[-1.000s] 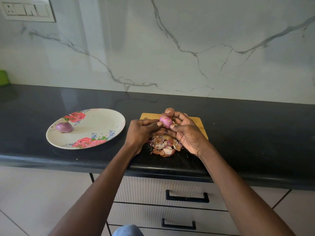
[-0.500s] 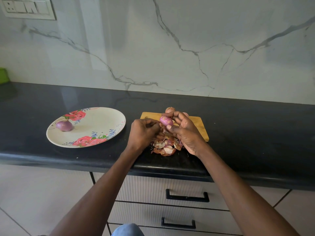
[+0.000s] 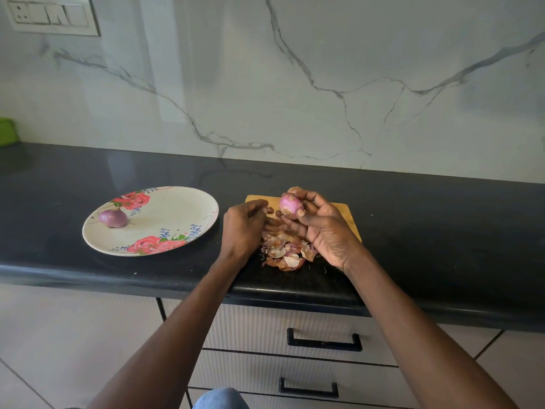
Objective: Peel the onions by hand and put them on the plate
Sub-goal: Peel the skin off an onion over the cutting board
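The black counter (image 3: pixel 427 231) lies bare across the right half of the frame, so a hand could pass freely there. At centre, the wooden board (image 3: pixel 345 214), the peel pile (image 3: pixel 284 252) at its near edge, an unpeeled onion (image 3: pixel 295 189) at its far edge, and both hands crowd the space. Between the left hand (image 3: pixel 243 228) and the plate (image 3: pixel 177 214) runs only a narrow strip of counter. The plate's middle and right side are open; one peeled onion (image 3: pixel 113 218) sits toward its left rim. A green object (image 3: pixel 6 131) stands at the far left edge.
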Tool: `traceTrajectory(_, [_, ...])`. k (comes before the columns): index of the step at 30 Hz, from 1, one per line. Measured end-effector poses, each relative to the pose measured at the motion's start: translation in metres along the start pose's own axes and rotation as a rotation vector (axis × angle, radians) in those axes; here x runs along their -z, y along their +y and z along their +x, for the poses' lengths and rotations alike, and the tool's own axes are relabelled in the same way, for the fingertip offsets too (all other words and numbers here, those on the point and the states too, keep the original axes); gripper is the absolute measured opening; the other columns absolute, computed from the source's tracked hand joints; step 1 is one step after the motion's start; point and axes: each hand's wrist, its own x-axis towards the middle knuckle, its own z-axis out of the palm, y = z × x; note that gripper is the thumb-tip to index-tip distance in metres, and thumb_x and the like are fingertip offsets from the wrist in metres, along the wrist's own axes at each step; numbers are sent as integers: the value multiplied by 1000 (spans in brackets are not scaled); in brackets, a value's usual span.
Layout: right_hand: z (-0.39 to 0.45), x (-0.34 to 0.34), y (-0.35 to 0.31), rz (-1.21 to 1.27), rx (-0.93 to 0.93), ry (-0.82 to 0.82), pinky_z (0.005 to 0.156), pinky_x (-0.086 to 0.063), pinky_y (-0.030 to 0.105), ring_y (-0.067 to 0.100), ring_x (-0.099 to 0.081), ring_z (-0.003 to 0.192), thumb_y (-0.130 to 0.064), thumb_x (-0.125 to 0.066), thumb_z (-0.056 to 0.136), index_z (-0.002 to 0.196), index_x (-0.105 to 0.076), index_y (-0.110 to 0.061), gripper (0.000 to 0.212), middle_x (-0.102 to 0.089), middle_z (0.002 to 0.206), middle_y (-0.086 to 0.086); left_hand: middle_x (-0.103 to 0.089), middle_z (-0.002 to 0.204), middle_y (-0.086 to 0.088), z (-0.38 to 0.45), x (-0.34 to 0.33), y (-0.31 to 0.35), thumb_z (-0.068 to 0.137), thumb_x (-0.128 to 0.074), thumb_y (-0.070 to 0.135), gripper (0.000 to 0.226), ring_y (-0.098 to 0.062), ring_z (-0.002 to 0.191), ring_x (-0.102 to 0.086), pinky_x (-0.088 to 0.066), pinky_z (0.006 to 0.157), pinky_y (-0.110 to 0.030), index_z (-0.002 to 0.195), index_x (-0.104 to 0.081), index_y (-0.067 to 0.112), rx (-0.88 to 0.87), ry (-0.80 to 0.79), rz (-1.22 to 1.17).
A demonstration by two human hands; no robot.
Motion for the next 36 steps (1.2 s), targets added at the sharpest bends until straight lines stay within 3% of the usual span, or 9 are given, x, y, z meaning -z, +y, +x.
traceTrajectory(2, [1, 2, 0, 13, 0, 18, 100, -55, 42, 36, -61, 125, 13, -58, 88, 137, -47, 3, 51, -58, 140, 18, -77, 98, -7, -2, 0, 4, 101, -57, 11, 27, -18, 77, -76, -62, 73, -37, 126, -67, 8, -11, 22, -4])
traceTrajectory(7, [1, 1, 4, -200, 42, 55, 89, -61, 39, 30, -64, 121, 12, -61, 90, 125, -61, -5, 39, -62, 137, 11, -71, 76, -20, -5, 0, 12, 105, -53, 30, 38, -32, 62, -70, -60, 57, -38, 93, -66, -4, 28, 46, -158])
traceTrajectory(10, [0, 0, 5, -346, 95, 58, 90, -59, 37, 21, -62, 125, 10, -64, 90, 108, -70, -19, 35, -58, 141, 8, -73, 86, -13, -4, 0, 12, 102, -51, 14, 21, -25, 71, -73, -61, 64, -42, 90, -68, 8, -4, 97, -94])
traceTrajectory(13, [-1, 0, 5, -386, 110, 58, 92, -59, 39, 18, -62, 125, 12, -65, 89, 109, -70, -20, 38, -57, 141, 8, -70, 66, -13, -7, 1, 12, 92, -54, 10, 28, -31, 60, -69, -60, 59, -50, 70, -69, 3, 27, 202, -58])
traceTrajectory(17, [-2, -2, 7, -428, 133, 55, 101, -54, 47, 17, -61, 125, 10, -67, 87, 110, -69, -21, 38, -59, 139, 8, -69, 62, -15, -7, 3, 17, 86, -63, 64, 74, -34, 59, -67, -60, 62, -44, 71, -66, -8, 99, 217, -49])
traceTrajectory(22, [0, 0, 10, -516, 165, 71, 104, -52, 48, 15, -63, 122, 12, -67, 87, 117, -65, -20, 44, -68, 130, -2, -76, 85, -2, -5, 2, 9, 102, -59, 28, 18, -15, 82, -74, -60, 83, -45, 104, -73, 17, -56, 101, -57])
traceTrajectory(27, [0, -1, 10, -547, 159, 78, 103, -53, 42, 10, -64, 120, 9, -72, 84, 124, -63, -20, 50, -70, 124, -6, -78, 101, -4, -4, 4, 8, 84, -77, 40, 39, -20, 95, -75, -60, 88, -48, 113, -76, 14, 51, -121, -184])
traceTrajectory(32, [-3, -1, 7, -548, 152, 58, 102, -53, 34, 9, -64, 120, 11, -72, 83, 118, -67, -23, 49, -71, 122, -8, -77, 96, -15, -7, 4, 16, 92, -68, 5, 14, -24, 86, -75, -62, 78, -30, 104, -75, 5, 157, -179, -435])
traceTrajectory(36, [-4, -2, 6, -527, 153, 49, 102, -54, 33, 8, -63, 122, 16, -71, 81, 119, -67, -22, 54, -66, 130, -5, -77, 96, -17, -6, 4, 17, 94, -63, -1, 15, -27, 87, -74, -62, 82, -33, 99, -75, 5, 186, -165, -453])
